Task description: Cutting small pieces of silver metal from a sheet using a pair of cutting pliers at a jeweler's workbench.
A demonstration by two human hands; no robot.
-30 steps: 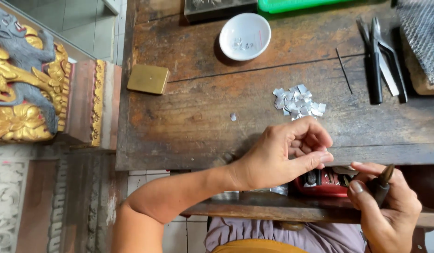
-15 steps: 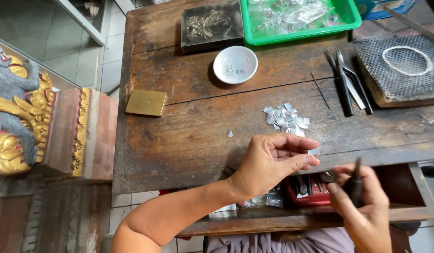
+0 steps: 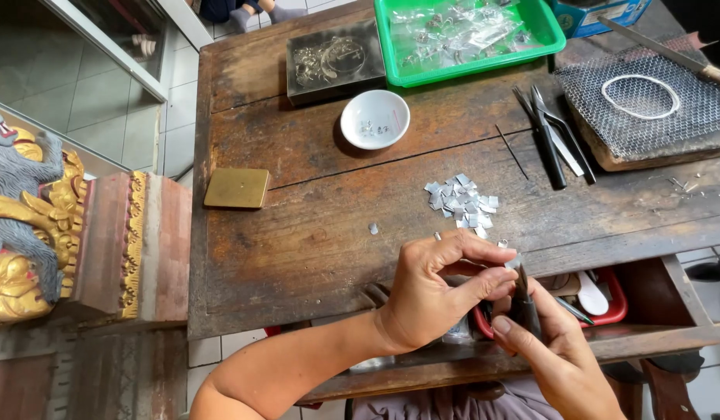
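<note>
My left hand pinches a small silver metal piece between thumb and forefinger at the near edge of the wooden workbench. My right hand grips dark pliers, whose tips meet that piece. Just beyond my hands lies a pile of small cut silver squares. One stray square lies to the left of the pile.
A white dish, a brass plate, a dark metal block, a green tray of bagged parts, black pliers and tweezers, and a wire-mesh pad with a ring sit on the bench. A red tray rests in the drawer. A gilded carving stands left.
The view has tilted up, showing more of the bench's far side. Both hands stay together at the near edge; the pliers have come up to the piece held in my left fingers.
</note>
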